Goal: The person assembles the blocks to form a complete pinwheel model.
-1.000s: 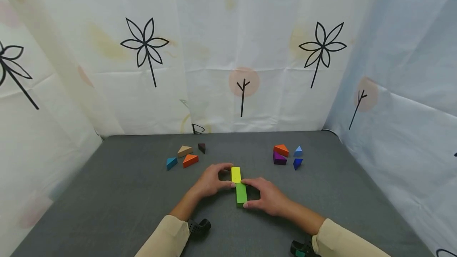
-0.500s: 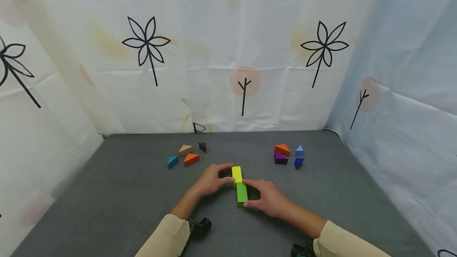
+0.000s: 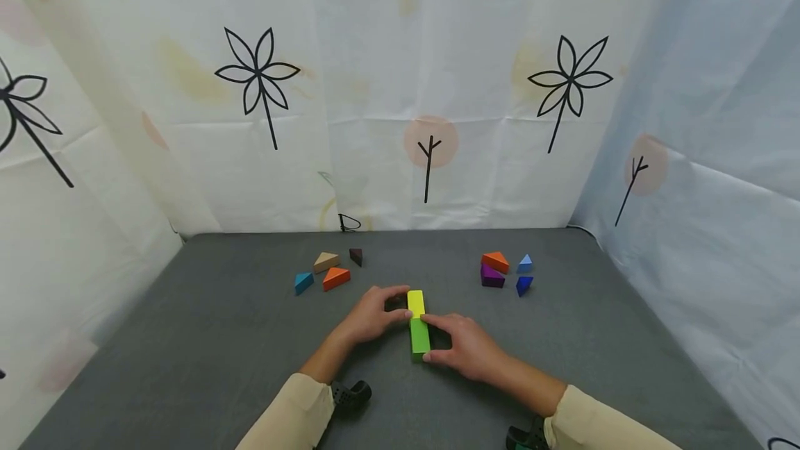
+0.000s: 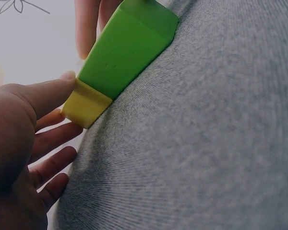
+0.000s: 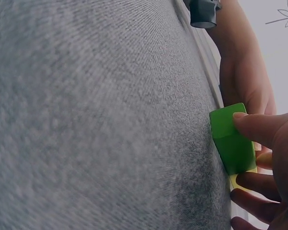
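Observation:
A yellow block (image 3: 415, 303) and a green block (image 3: 420, 339) lie end to end on the dark grey cloth in the middle of the head view. They touch and stand nearly in line, the yellow one farther away. My left hand (image 3: 370, 314) holds the yellow block from the left between thumb and fingers; its thumb rests close to the seam in the left wrist view. From the right, my right hand (image 3: 469, 346) grips the green block, thumb at the near end and index finger by the seam. The right wrist view shows that thumb (image 5: 259, 125) against the green end face.
At the back left lie tan (image 3: 326, 262), dark brown (image 3: 355, 256), teal (image 3: 303, 282) and orange (image 3: 336, 278) triangular blocks. At the back right are orange (image 3: 495, 261), purple (image 3: 492, 276), light blue (image 3: 525, 264) and dark blue (image 3: 523, 285) ones. Printed white curtains (image 3: 350, 179) enclose the table.
My right hand has shifted the green block slightly left, so it lines up more closely with the yellow block. The left thumb has slid a little away from the seam, along the yellow block.

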A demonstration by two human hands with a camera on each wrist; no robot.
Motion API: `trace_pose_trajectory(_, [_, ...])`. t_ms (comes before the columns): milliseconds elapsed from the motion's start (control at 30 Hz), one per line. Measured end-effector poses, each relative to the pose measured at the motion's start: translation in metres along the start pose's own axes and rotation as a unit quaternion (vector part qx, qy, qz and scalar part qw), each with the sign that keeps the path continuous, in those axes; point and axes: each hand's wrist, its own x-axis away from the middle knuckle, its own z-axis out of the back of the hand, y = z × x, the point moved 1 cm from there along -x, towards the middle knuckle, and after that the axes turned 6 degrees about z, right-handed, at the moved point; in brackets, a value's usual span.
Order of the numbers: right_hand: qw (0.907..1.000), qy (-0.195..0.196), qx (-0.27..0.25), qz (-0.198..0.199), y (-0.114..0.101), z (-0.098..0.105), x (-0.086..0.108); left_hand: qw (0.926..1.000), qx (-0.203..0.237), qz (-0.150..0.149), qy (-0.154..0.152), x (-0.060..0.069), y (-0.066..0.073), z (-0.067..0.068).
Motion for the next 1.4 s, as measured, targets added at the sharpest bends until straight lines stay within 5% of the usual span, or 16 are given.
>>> trace_pose_trajectory(533, [0.9995,0.004,0.029,0.013,-0.003,-0.003,-0.001,0.9999,-0.010,-0.003,-0.004,0.002,0.001,0.002])
trace_pose_trajectory(833, [0.9977,0.034,0.043,0.041,-0.003,-0.005,0.003,0.9889,-0.130,-0.070,-0.004,0.017,0.021,-0.008])
trace_pose_trajectory(1067, [0.9965,0.040,0.055,0.047,-0.004,-0.007,0.003,0.9844,-0.169,-0.048,-0.007,0.026,0.027,-0.016])
trace_pose_trajectory(1400, [0.9972,0.034,0.052,0.041,-0.002,-0.006,0.002,0.9871,-0.152,-0.049,0.005,0.030,0.026,-0.018])
